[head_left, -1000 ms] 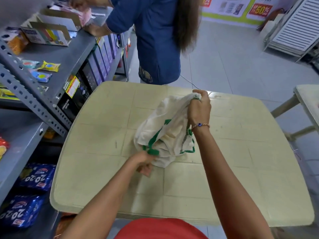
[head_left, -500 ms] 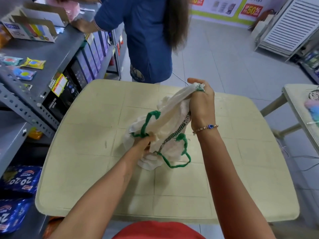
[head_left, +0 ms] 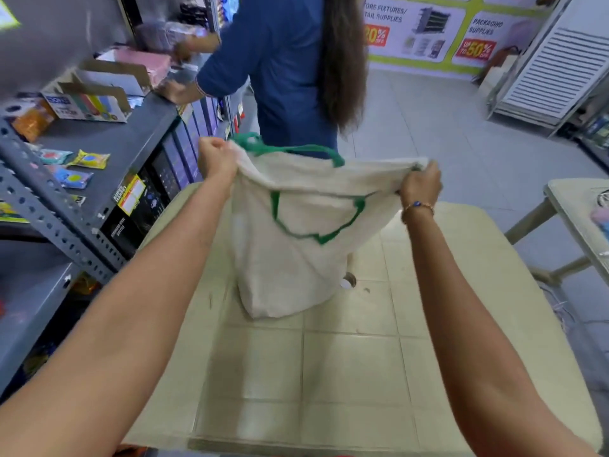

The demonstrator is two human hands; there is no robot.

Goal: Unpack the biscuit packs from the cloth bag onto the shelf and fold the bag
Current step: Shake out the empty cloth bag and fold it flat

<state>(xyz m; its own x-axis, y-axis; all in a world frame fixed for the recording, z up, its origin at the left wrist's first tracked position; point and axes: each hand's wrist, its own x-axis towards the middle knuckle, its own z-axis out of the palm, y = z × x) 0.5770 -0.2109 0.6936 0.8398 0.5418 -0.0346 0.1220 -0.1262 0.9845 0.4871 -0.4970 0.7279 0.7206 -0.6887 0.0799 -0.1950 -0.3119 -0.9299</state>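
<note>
The cream cloth bag (head_left: 290,258) with green handles hangs stretched out flat above the pale plastic table (head_left: 346,374). My left hand (head_left: 217,159) pinches its top left corner and my right hand (head_left: 420,183) pinches its top right corner. The bag's bottom edge brushes the tabletop. One green handle stands up behind the top edge, the other droops down the front face. Small colourful packs (head_left: 87,159) lie on the grey metal shelf (head_left: 125,140) at my left. No biscuit pack shows inside the bag.
A person in a blue top (head_left: 286,70) stands just beyond the table, reaching to the shelf. Open cardboard boxes (head_left: 95,100) sit on the shelf. A second table (head_left: 576,206) is at the right. Grey tiled floor lies beyond.
The bag was bunched on the table in both hands. I have lifted it, moved my hands apart and spread it out flat by its top corners.
</note>
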